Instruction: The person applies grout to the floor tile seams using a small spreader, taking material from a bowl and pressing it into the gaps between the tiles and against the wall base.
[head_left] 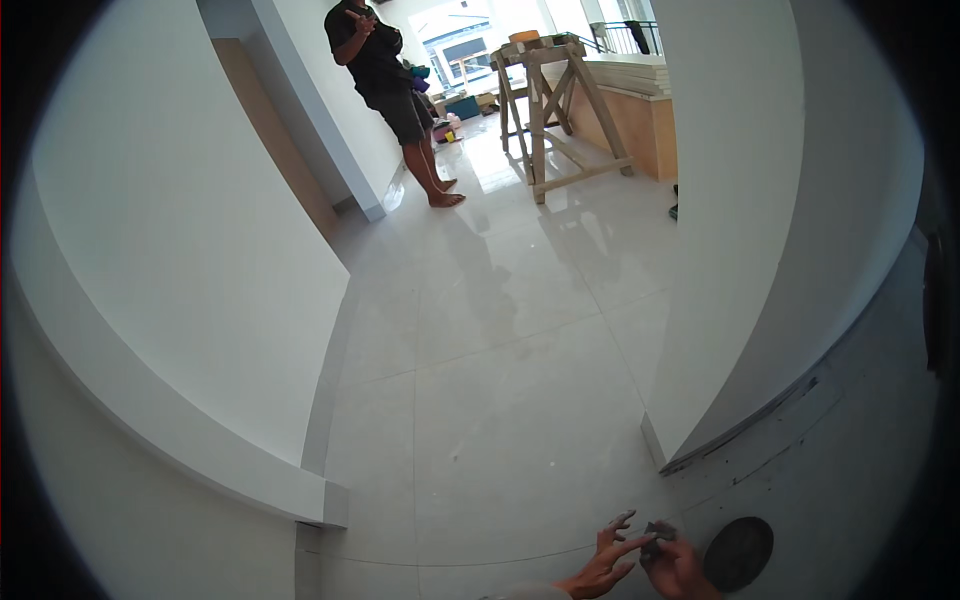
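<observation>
The right hand [676, 566] is closed around a small dark grey object [658, 530], pinched at the fingertips so that the object projects above the knuckles at the top of the hand; its exact kind cannot be determined at this size. The left hand [603, 562] is open, fingers spread and dusted with pale residue, with its extended fingertips reaching toward the object from the left and ending just beside it; actual contact cannot be confirmed. Both hands sit at the lower edge of the view, above a glossy white tiled floor [500, 400]. Just to the right of the right hand lies a dark round disc [738, 553], resting against the grey unfinished wall surface [840, 470]. A white wall corner [740, 250] rises above the hands, and a white curved wall [170, 250] bounds the passage on the left. Well apart, at the far end of the floor, another person [385, 70] in dark clothing stands barefoot near a wooden trestle [555, 100], with stacked boards [635, 75] beside it.
</observation>
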